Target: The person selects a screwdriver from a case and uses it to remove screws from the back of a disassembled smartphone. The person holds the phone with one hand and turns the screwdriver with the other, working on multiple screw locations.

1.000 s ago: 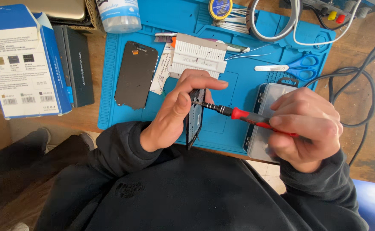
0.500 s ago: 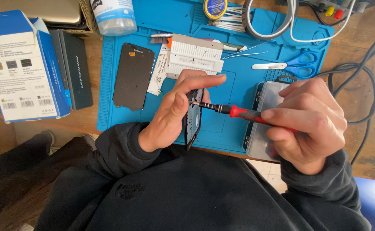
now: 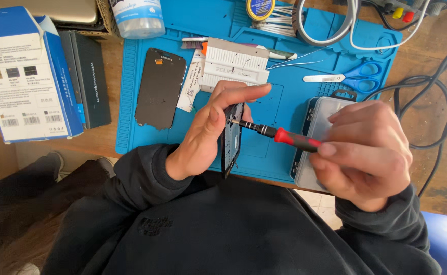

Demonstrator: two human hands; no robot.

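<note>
My left hand [image 3: 211,127] holds a dark phone body [image 3: 231,138] upright on its edge above the blue work mat [image 3: 279,117]. Thumb and fingers pinch its upper end. My right hand [image 3: 363,153] grips a small screwdriver with a red and black handle [image 3: 290,137]. The metal tip of the screwdriver touches the phone body near its top. A detached black phone screen [image 3: 160,87] lies flat on the mat to the left of my left hand.
A clear plastic parts case [image 3: 318,132] sits under my right hand. Blue scissors [image 3: 358,76], tweezers [image 3: 295,58], a white ribbed holder [image 3: 236,69], blue boxes [image 3: 22,76], a bottle [image 3: 138,18] and cables [image 3: 432,107] surround the mat.
The view has shifted slightly. Both hands keep the same grips, with the screwdriver tip staying on the phone body.
</note>
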